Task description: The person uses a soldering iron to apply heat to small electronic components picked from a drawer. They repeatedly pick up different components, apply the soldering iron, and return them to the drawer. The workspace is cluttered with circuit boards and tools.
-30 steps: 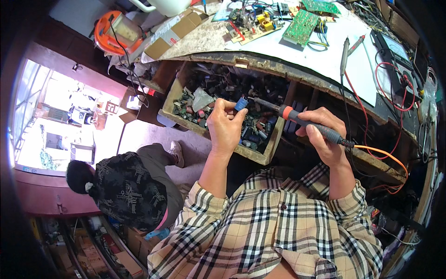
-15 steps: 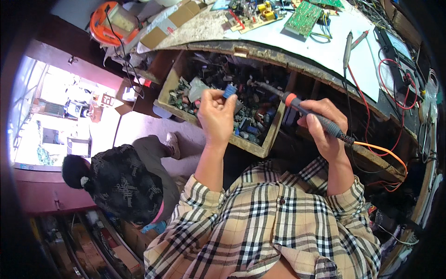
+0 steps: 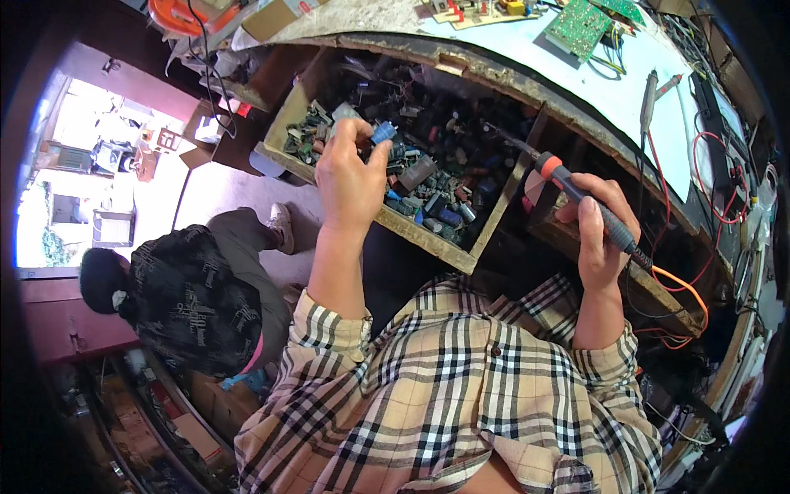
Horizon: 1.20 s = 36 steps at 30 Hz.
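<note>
My left hand [image 3: 350, 173] is over the wooden drawer, thumb and index finger at a small blue cylindrical capacitor [image 3: 383, 132]. The capacitor sits at the fingertips, with the other fingers curled behind. A soldering iron [image 3: 586, 193] with a dark grip and an orange collar is in my right hand [image 3: 605, 226], fingers wrapped round the handle. Its metal tip points left over the drawer's right part, and an orange cord trails from its back end. Below both hands, the drawer [image 3: 424, 245] is filled with loose capacitors and other electronic parts.
On the workbench above lie a green circuit board [image 3: 576, 31], white paper [image 3: 629, 90] and test probes [image 3: 650, 103] with red and black leads. A person in dark clothes [image 3: 202, 296] bends down at left. An orange round container [image 3: 177, 15] stands at the upper left.
My left hand has moved left and up with the blue capacitor, its fingers a little looser. The soldering iron and right hand have shifted right and slightly down in view. The whole view has shifted too.
</note>
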Tool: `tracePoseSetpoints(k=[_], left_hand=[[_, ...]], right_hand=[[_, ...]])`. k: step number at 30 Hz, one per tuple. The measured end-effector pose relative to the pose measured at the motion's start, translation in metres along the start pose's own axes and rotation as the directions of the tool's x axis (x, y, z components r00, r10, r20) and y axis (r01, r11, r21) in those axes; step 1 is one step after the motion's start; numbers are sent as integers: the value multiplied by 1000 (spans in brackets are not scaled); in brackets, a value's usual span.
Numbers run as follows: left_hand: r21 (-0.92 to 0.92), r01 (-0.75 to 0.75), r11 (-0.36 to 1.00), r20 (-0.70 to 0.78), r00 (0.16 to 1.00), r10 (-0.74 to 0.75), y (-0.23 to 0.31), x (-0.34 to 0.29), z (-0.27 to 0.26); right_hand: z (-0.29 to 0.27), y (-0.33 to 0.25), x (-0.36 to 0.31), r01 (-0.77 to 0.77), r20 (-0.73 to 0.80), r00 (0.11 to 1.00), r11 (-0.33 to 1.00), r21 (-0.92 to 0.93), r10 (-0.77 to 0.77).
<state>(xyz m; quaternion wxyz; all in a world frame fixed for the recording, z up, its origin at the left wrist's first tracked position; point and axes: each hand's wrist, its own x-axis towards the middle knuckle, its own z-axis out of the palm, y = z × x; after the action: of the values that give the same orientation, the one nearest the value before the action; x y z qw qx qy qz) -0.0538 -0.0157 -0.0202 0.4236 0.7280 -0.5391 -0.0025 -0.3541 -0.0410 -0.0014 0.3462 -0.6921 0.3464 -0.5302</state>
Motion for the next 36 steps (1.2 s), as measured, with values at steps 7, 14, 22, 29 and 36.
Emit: tracePoseSetpoints(k=[7,14,22,29,36], left_hand=[[60,-38,997,44,998,36,-19,22,-3],[51,-211,976,242,951,193,18,-2,2],[142,-387,911,386,869,309,18,-4,8],[291,-417,861,332,888,317,16,2,6],[316,-455,832,427,852,304,21,12,6]], right_hand=[[-1,7,0,36,-25,999,999,-13,-36],[-3,9,-2,-13,-60,998,1000,-14,12],[-1,8,-2,-35,-65,997,999,-10,34],[0,6,-1,-34,-59,998,999,-18,33],[5,5,-2,21,-73,997,994,-109,-29]])
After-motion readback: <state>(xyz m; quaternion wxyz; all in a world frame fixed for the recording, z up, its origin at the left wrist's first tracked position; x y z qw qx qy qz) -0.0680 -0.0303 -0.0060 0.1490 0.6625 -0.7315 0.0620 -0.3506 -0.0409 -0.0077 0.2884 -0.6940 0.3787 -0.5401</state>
